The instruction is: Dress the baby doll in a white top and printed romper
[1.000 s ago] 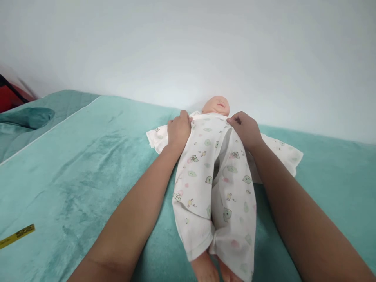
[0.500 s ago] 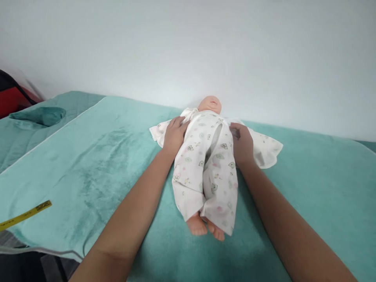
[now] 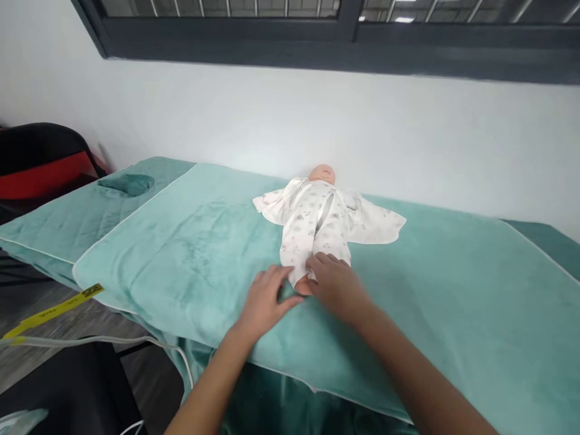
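A baby doll [image 3: 322, 174] lies on its back, its head toward the wall. It wears white printed baby trousers [image 3: 299, 232] with a slit down the front, and a white baby top [image 3: 376, 222] whose sleeves spread out to both sides. My left hand [image 3: 268, 299] is at the hem on the doll's left-of-view foot [image 3: 303, 286], thumb and fingers apart. Over the other leg's hem, my right hand [image 3: 338, 284] has its fingers bent onto the cloth and covers that foot. Its fingertips are partly hidden.
A green padded bed [image 3: 181, 241] with a face hole [image 3: 129, 184] at its left end stands against the wall. A dark window frame [image 3: 226, 42] runs above. At left are a black and red chair [image 3: 45, 163], a yellow strip [image 3: 54, 311] and a pale cable [image 3: 104, 339].
Both hands have moved from the sides of the doll's waist down to its trouser hems. My view has drawn back and up, bringing in the window and the bed's front edge.
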